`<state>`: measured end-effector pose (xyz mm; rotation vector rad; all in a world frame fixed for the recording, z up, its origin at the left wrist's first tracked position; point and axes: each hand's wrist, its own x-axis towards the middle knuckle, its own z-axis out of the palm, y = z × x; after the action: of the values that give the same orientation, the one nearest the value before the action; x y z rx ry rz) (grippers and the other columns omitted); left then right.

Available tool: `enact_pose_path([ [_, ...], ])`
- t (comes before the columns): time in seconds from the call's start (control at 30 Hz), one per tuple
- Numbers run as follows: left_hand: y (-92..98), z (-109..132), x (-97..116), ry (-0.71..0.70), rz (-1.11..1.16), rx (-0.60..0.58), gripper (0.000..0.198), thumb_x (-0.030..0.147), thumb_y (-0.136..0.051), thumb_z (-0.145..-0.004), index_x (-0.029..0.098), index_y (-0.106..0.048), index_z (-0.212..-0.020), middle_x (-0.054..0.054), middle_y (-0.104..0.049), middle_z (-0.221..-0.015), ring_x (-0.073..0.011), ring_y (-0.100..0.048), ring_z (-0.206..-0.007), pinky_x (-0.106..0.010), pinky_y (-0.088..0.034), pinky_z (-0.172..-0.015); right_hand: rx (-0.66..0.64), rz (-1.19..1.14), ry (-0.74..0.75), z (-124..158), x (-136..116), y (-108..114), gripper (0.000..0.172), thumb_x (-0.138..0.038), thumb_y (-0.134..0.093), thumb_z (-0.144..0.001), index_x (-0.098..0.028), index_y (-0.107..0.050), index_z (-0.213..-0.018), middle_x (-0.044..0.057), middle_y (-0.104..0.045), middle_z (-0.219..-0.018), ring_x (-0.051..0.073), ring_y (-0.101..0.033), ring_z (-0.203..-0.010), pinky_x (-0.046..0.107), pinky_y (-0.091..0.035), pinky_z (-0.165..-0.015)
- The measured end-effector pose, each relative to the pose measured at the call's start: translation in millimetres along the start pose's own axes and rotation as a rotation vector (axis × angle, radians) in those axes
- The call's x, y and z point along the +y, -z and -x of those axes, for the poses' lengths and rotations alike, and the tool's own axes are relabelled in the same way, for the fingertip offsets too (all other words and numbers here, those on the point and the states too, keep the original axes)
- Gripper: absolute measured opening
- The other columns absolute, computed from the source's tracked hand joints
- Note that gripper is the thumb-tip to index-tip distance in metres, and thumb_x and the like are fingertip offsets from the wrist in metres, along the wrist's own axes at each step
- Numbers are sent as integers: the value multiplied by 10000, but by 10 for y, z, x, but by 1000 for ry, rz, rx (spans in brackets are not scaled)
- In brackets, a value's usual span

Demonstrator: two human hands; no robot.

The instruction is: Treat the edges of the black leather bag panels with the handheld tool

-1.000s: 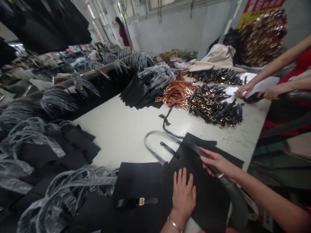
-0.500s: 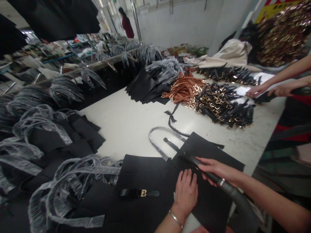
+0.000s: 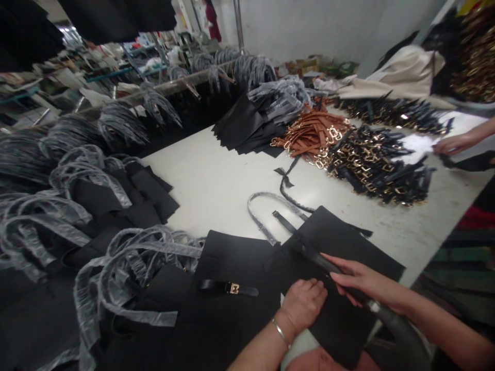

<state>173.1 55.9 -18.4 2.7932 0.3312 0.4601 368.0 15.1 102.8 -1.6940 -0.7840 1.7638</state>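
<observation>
My right hand is wrapped around a black wand-like tool with a metal ring and a thick dark tube running back to the lower right. Its front end lies over a black leather-like bag panel. Beside the tool, my left hand rests on the panel with its fingers curled in; whatever is under them is hidden. A second black panel lies to the left, bearing a short strap with a gold buckle. A plastic-wrapped handle and a small black strap stick out beyond the panels.
Plastic-wrapped handles on black panels crowd the left. Brown straps with gold clasps and black straps with gold hardware lie at the back right of the white table. A co-worker's hand is at the right edge.
My left hand's fingers have gone from stretched flat to curled. The view has shifted, so things sit further right. The tool stays in my right hand over the panel.
</observation>
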Motion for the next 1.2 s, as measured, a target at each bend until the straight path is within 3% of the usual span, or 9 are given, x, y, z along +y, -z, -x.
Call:
enact_pose_path([
  [0.23,-45,33,-36,-96,-26,-19,282,200,-407,-984,152,-608,-1176,-60,-658,-1242,-171,-604,-1158,-274,-534,-843,-144,2,-111,115,169,211,947,-544,-663,-817,-186,-180,-1548,-30,-599,-641,84,-542,-446,160,-391,-403],
  [0.4,-23,11,-33,-106,13,-9,264,175,-401,-986,136,-590,-1166,-62,-671,-1192,-163,-601,-1151,-253,-537,-857,-202,38,-100,43,72,118,948,-530,-682,-803,-174,-208,-1542,-36,-589,-625,65,-513,-425,148,-393,-401],
  [0.6,4,-24,-19,-45,76,-46,169,165,-449,-966,153,-609,-1019,-20,-693,-859,-148,-668,-822,-252,-557,-747,-233,100,-88,56,17,40,925,-505,-668,-814,-168,-209,-1543,-33,-584,-634,71,-518,-427,155,-392,-392],
  [0.77,-8,-23,-11,-55,65,-81,140,149,-482,-948,161,-620,-974,-22,-694,-849,-142,-673,-814,-244,-555,-741,-255,153,-82,88,-13,42,870,-484,-664,-821,-182,-260,-1530,-35,-576,-632,65,-507,-429,152,-393,-397],
  [0.9,-32,-30,-17,-12,38,-71,132,171,-512,-940,173,-638,-979,-12,-705,-814,-154,-685,-785,-262,-573,-715,-261,110,-47,-6,-35,-98,869,-487,-665,-811,-171,-279,-1522,-39,-573,-627,71,-493,-413,172,-390,-398],
  [0.97,-39,-32,-25,-12,47,-58,165,178,-484,-956,177,-644,-996,-13,-719,-863,-151,-691,-852,-266,-580,-757,-197,68,33,-60,-51,-187,874,-494,-672,-800,-155,-299,-1514,-28,-591,-655,87,-513,-445,192,-404,-421],
  [1.07,-48,-16,-38,-38,77,-12,252,175,-413,-987,164,-623,-1125,-38,-707,-1105,-139,-636,-1097,-254,-546,-919,4,-55,197,-48,-106,-211,893,-498,-682,-789,-170,-284,-1519,-20,-612,-695,114,-541,-506,232,-445,-482],
  [1.2,-81,14,-71,-40,49,14,297,173,-387,-995,167,-608,-1193,-39,-653,-1254,-142,-571,-1213,-262,-500,-1015,327,-189,334,169,-82,76,895,-496,-687,-800,-241,-234,-1528,-26,-621,-712,134,-560,-548,263,-480,-523],
])
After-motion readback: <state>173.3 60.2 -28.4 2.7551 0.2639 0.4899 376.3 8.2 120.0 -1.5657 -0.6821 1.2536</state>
